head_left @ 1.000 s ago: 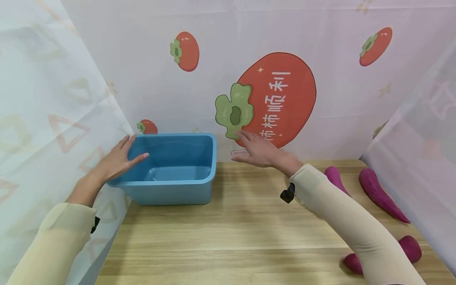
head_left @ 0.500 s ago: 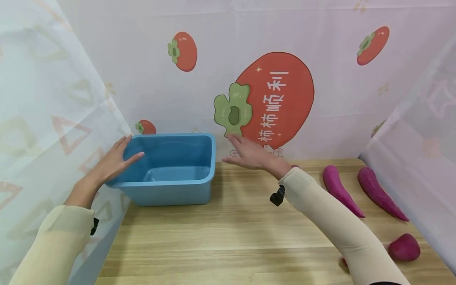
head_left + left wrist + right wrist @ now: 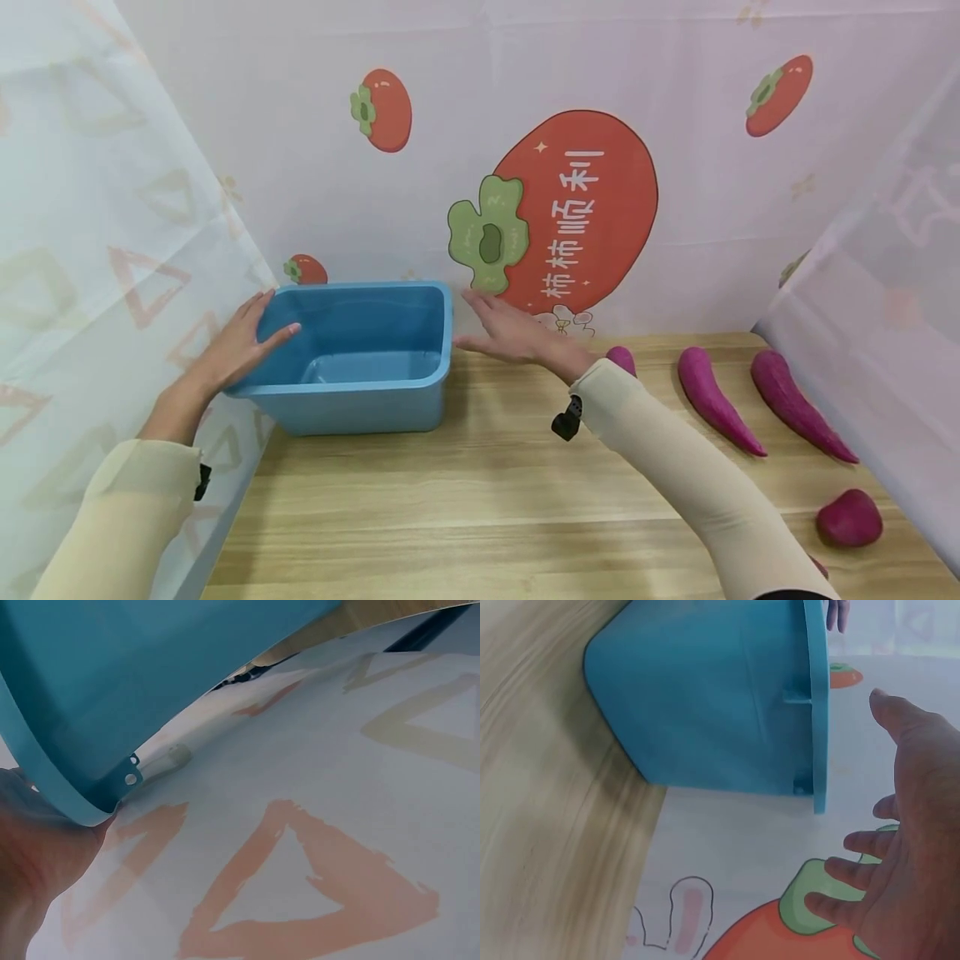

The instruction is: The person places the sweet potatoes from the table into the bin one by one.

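Note:
A blue plastic bin (image 3: 360,412) stands at the back left of the wooden table. My left hand (image 3: 234,350) lies at its left rim, fingers extended along the edge and thumb stretched out over the opening. In the left wrist view, the bin's rim (image 3: 34,761) meets that hand (image 3: 49,859). Just off the bin's right side hovers my right hand (image 3: 506,331), fingers spread. The right wrist view has this hand (image 3: 922,847) apart from the bin's rim (image 3: 819,735), with nothing in its grasp.
Purple sweet potatoes (image 3: 716,404) lie along the right side of the table (image 3: 480,517), one of them rounder (image 3: 849,518); my right sleeve (image 3: 675,475) partly covers others. Printed cloth walls (image 3: 697,275) enclose the back and both sides, close to the bin's left end.
My right hand has moved left and slightly down, up to the bin's right side, uncovering more of the sweet potatoes. The left hand stays at the left rim; the bin keeps its place.

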A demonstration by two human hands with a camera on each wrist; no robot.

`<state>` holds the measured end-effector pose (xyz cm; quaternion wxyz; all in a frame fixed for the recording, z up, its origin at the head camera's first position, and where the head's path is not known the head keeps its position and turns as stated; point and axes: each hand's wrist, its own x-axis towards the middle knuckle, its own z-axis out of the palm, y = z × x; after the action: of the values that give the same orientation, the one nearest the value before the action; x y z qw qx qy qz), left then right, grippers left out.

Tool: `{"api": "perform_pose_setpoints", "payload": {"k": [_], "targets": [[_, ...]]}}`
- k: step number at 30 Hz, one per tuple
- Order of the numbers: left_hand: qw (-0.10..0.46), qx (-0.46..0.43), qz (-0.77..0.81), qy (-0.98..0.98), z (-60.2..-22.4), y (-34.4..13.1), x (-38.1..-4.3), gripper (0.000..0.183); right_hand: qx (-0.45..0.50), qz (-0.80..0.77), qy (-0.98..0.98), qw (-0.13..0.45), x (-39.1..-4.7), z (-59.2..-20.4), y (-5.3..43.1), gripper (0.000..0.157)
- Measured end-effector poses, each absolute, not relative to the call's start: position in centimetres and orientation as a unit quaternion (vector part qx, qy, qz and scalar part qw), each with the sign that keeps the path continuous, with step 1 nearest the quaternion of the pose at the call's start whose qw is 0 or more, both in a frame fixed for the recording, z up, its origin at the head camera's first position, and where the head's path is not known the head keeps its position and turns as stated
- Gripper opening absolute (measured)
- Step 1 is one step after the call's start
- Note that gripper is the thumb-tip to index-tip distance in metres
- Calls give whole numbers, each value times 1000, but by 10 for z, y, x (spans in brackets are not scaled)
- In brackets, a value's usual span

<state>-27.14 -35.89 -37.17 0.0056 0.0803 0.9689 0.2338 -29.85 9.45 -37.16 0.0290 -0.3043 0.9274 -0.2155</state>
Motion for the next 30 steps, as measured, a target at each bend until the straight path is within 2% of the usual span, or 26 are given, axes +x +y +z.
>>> {"api": "perform_pose_setpoints", "payload": {"k": [17,30], "targets": [[-32,83,253,963,-385,-366,-272,92,-306,-258,915,55,-296,-393,73,103],[-18,71,266,961,-391,-372,-270,92,-314,-271,909,50,-295,-404,59,100]]}}
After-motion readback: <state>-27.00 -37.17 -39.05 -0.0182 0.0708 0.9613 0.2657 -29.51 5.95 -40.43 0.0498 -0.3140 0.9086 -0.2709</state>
